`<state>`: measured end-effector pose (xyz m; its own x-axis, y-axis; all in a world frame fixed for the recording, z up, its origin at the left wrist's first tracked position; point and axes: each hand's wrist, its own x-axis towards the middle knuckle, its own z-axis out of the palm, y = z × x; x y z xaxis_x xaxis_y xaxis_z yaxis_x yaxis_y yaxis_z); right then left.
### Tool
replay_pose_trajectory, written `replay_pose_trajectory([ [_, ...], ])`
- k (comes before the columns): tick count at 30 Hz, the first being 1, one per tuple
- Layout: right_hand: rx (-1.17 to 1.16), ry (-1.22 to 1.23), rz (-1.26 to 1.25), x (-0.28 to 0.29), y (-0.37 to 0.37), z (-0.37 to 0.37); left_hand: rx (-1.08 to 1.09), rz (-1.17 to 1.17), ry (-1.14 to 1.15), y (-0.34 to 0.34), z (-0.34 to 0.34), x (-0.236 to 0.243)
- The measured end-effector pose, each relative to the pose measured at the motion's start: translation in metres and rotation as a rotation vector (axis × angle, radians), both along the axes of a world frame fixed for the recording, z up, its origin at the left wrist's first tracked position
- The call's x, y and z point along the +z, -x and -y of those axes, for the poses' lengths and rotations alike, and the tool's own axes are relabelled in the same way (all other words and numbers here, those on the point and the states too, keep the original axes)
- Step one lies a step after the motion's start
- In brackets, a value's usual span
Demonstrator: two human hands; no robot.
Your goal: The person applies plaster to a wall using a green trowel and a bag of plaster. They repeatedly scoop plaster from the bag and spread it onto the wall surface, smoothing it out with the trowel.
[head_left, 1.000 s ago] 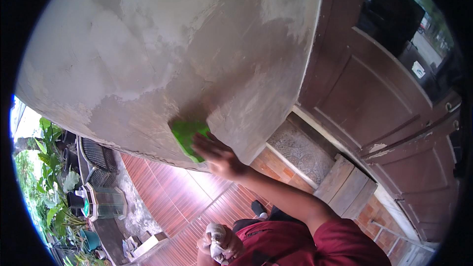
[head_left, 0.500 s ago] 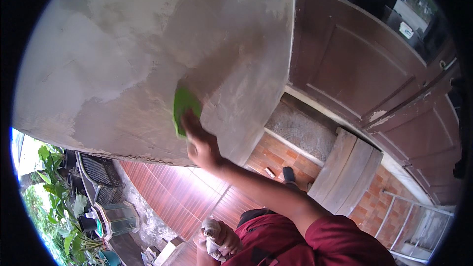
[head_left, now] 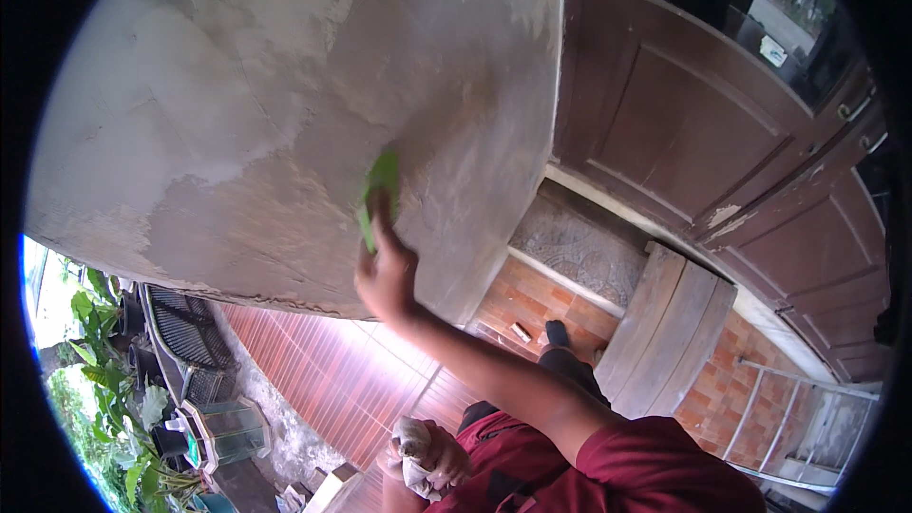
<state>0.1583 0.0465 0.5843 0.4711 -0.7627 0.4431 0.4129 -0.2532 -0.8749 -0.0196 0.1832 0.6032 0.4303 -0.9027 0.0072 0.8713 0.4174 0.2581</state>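
My right hand grips a flat green plastic scraper and holds it against the grey plastered wall. The scraper shows narrow, nearly edge-on, and the fingers are slightly blurred. Around it the wall has darker, damp-looking patches beside paler ones. Low in the picture, close to my body, my left hand is closed around a crumpled whitish bundle. Whether that is cloth or a bag, I cannot make out.
A brown panelled door stands to the right above a stone step. Nearby are a wooden bench and a metal ladder-like frame. Black woven chairs, a glass-sided lantern and plants are at lower left.
The right hand and the green scraper have moved a little right and up along the wall, and the scraper has turned more edge-on. My left hand still holds the whitish bundle.
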Motion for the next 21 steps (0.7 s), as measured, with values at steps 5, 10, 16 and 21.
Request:
replay_pose_trajectory([
  [5,0.078,0.146,0.161,-0.014,0.052,-0.003,-0.034,0.023,0.009,0.001,0.000,-0.008],
  [10,-0.206,0.045,-0.060,-0.023,0.030,0.103,-0.034,0.101,0.030,0.000,-0.001,-0.010],
  [16,-0.115,0.218,0.215,0.002,-0.057,0.154,0.100,0.029,-0.033,0.006,-0.004,-0.003],
  [21,0.194,0.554,0.139,-0.027,-0.014,0.057,0.198,-0.043,-0.068,0.004,0.016,-0.005],
])
